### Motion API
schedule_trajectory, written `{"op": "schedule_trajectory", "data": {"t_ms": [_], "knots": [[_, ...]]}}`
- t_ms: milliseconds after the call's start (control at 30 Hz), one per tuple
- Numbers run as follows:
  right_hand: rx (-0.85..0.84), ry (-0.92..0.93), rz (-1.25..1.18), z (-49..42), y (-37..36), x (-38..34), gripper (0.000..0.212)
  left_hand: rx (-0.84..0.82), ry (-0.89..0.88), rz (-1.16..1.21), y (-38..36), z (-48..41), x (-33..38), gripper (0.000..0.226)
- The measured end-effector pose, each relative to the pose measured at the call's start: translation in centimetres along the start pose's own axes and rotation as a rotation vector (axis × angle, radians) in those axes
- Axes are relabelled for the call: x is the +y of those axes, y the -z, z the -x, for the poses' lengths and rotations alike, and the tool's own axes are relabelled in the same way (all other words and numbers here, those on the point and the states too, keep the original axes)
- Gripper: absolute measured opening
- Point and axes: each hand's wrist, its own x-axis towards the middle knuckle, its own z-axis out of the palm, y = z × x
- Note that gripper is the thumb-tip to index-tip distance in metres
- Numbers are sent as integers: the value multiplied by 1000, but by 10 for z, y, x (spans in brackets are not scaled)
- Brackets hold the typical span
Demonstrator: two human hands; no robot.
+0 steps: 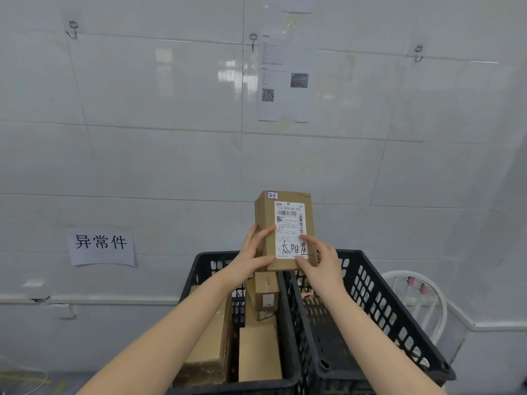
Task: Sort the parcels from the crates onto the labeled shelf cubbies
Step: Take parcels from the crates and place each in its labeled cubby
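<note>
Label reading is judged to be the step in hand. A brown rectangular cardboard parcel [266, 220] with a white printed shipping label is held upright just above the far rim of the left black perforated plastic crate [199, 269]. It is clamped from both sides: the left hand [253, 258] is curled round its left edge, thumb across the front; the right hand [322, 260] is pinched on its lower right corner, fingertips on the label. More brown cardboard boxes [256, 354] are left inside that crate. A second black perforated crate [370, 295] is set against its right side. No shelf cubbies are shown, so a turn away from the wall is likely called for next. Behind the crate, a white paper sign [101, 246] with black characters and a printed sheet with a QR code [285, 78] are stuck to the tiled wall. Nothing is seen blocking the parcel.
</note>
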Motion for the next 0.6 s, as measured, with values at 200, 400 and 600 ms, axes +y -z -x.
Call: {"op": "schedule_trajectory", "data": {"t_ms": [200,400,600], "knots": [[47,4,1,19,11,-4,37,-47,1,40,-6,0,0,60],[45,-54,-20,38,45,14,38,-148,-27,67,-25,-9,-7,63],[77,-166,345,51,113,47,50,-255,-94,38,-71,-29,-2,73]]}}
